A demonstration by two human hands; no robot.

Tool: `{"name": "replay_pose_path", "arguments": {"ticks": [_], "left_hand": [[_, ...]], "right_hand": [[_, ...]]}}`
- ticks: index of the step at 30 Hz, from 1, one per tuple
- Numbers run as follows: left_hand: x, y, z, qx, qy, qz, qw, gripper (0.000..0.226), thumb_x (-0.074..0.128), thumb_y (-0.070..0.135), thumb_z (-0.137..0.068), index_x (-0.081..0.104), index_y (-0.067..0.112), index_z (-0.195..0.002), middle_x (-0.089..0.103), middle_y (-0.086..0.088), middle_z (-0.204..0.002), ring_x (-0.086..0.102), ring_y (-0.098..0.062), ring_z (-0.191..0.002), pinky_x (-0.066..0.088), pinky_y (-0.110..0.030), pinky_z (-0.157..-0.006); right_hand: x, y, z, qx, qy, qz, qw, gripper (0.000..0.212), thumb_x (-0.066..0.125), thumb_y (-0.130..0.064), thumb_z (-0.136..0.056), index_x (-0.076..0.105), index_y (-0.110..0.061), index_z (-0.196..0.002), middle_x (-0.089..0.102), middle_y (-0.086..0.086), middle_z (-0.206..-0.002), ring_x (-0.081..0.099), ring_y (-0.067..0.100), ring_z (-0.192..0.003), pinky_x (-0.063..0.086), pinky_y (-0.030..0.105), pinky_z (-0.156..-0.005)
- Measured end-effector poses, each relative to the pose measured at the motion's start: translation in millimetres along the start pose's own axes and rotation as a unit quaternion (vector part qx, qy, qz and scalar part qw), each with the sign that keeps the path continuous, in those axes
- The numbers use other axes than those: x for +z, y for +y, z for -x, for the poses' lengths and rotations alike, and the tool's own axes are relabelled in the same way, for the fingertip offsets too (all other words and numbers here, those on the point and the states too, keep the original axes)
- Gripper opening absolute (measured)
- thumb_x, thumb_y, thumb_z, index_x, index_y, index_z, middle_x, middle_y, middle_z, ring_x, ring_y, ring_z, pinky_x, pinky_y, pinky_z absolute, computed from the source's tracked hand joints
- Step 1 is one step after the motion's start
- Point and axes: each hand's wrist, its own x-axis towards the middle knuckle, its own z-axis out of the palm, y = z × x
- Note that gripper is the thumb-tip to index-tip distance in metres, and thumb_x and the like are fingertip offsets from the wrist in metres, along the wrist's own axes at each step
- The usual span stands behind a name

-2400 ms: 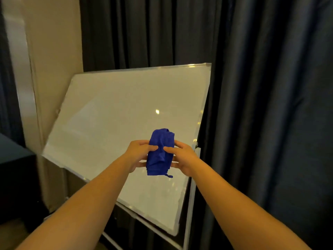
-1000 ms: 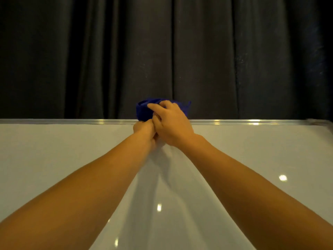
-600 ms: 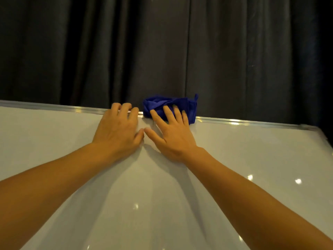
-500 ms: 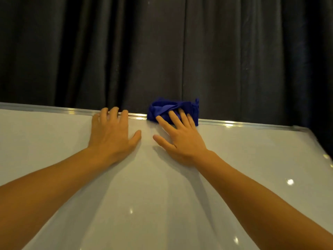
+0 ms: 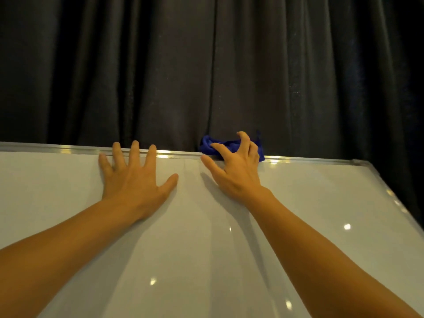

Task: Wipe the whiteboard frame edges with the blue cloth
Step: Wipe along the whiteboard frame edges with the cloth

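Cloth [image 5: 226, 145] sits bunched on whiteboard's [image 5: 206, 226] top frame edge [image 5: 68, 149] w/ right hand [image 5: 236, 173] fingers curled, clawing onto it, left hand [image 5: 133, 180] flat, fingers spread, on board near that edge; loose claw grip could prob let cloth slip off behind.

Dark grey curtain [image 5: 229, 65] hangs in vertical pleats behind, fills whole upper half, edge to edge. Folds deeper w/ shadow at left, seam near centre. Small bright light reflections [image 5: 347, 226] dot lower area.
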Motion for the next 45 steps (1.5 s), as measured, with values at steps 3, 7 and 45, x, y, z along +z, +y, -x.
{"name": "replay_pose_path", "arguments": {"ticks": [3, 7, 45], "left_hand": [[2, 3, -2, -0.001, -0.005, 0.005, 1.000, 0.106, 0.002, 0.085, -0.065, -0.001, 0.031, -0.155, 0.000, -0.010, -0.166, -0.006, -0.042, -0.150, -0.001, -0.063, -0.117], [5, 6, -4, -0.007, -0.014, 0.008, 1.000, 0.108, 0.001, 0.086, -0.063, -0.006, 0.030, -0.155, -0.006, -0.011, -0.166, -0.010, -0.042, -0.149, -0.001, -0.063, -0.117], [12, -7, 6, 0.010, -0.020, 0.020, 1.000, 0.110, 0.005, 0.091, -0.063, -0.014, 0.031, -0.153, -0.017, -0.011, -0.164, -0.018, -0.050, -0.145, -0.005, -0.068, -0.113]], "right_hand": [[3, -3, 2, 0.024, -0.049, 0.018, 0.998, 0.082, 0.019, -0.091, -0.075, 0.027, -0.051, -0.146, 0.003, 0.005, -0.167, -0.014, 0.040, -0.149, -0.012, 0.055, -0.117], [20, -34, 16, -0.041, -0.086, 0.020, 0.995, 0.083, 0.005, -0.093, -0.072, 0.001, -0.058, -0.147, 0.006, 0.004, -0.167, -0.021, 0.043, -0.147, -0.023, 0.055, -0.111], [1, 24, 17, 0.037, -0.093, 0.075, 0.992, 0.099, 0.004, -0.096, -0.068, -0.008, -0.046, -0.153, -0.020, -0.004, -0.165, -0.028, 0.036, -0.146, -0.021, 0.059, -0.113]]}}
